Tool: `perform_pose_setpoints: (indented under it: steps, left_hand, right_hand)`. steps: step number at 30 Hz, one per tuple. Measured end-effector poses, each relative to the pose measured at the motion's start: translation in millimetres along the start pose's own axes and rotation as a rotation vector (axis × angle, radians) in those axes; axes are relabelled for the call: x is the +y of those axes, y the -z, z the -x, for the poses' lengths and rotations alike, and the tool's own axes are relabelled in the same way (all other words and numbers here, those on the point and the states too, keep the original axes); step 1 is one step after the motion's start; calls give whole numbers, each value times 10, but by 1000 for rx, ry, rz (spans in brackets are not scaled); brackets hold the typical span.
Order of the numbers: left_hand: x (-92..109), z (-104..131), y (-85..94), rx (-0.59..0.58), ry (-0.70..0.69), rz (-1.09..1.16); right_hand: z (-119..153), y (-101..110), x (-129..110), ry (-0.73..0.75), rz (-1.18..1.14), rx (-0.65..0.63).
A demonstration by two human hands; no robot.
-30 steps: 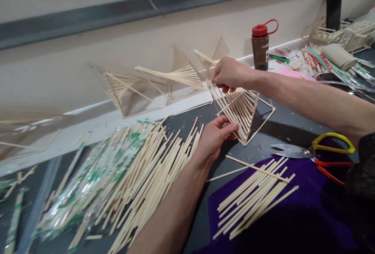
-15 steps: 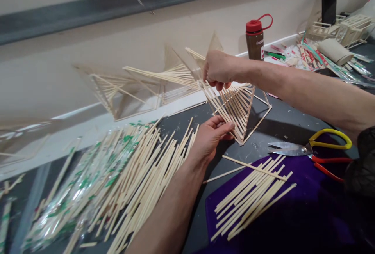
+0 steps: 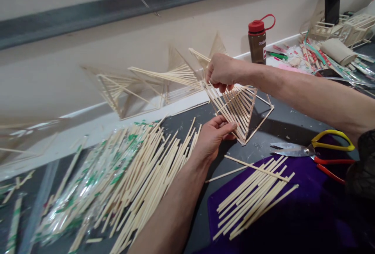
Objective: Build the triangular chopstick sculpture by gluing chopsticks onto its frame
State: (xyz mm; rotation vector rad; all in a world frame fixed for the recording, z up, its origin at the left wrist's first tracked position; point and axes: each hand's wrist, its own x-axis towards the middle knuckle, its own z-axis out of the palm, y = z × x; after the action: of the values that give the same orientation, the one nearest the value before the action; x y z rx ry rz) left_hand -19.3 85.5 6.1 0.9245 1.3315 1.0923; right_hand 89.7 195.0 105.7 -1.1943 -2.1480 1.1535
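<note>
A twisted lattice of thin wooden sticks (image 3: pixel 238 109) stands on the dark table, its sticks fanned between slanting edges. Near its lower front corner, my left hand (image 3: pixel 215 135) pinches the sticks between thumb and fingers. At the upper left edge of this lattice is my right hand (image 3: pixel 221 72), its fingers closed and pointing down; the fingertips and whatever they grip are hidden behind the hand. More of the stick structure (image 3: pixel 166 75) stretches left along the wall, with further fanned sections. Loose sticks (image 3: pixel 254 195) lie on a purple cloth (image 3: pixel 215 207) nearer to me.
Yellow-and-red-handled scissors (image 3: pixel 307 150) lie open at the right. Piles of sticks (image 3: pixel 152 180) and plastic-wrapped chopsticks (image 3: pixel 88 183) cover the left. Behind stands a brown bottle (image 3: pixel 257 43) with a red lid. A phone (image 3: pixel 332 2) leans at the back right, near wrappers (image 3: pixel 313 57).
The whole view has shifted slightly, so everything appears a little further right. Both hands keep the same places on the stick lattice.
</note>
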Motion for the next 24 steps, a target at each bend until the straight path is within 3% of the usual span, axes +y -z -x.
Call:
perform_pose_setpoints:
  steps: [7,17,24]
  left_hand:
    - [4,11,-2,-2,-7,-8]
    - [-8,-7,9,-16,-13,-11]
    - [-21,-22,16,-16,-24,-12]
  right_hand:
    - [111,5,-78,-27,28,32]
    - [-60,-51,70,35,89,31]
    - [-9,-49,31,19,92,58]
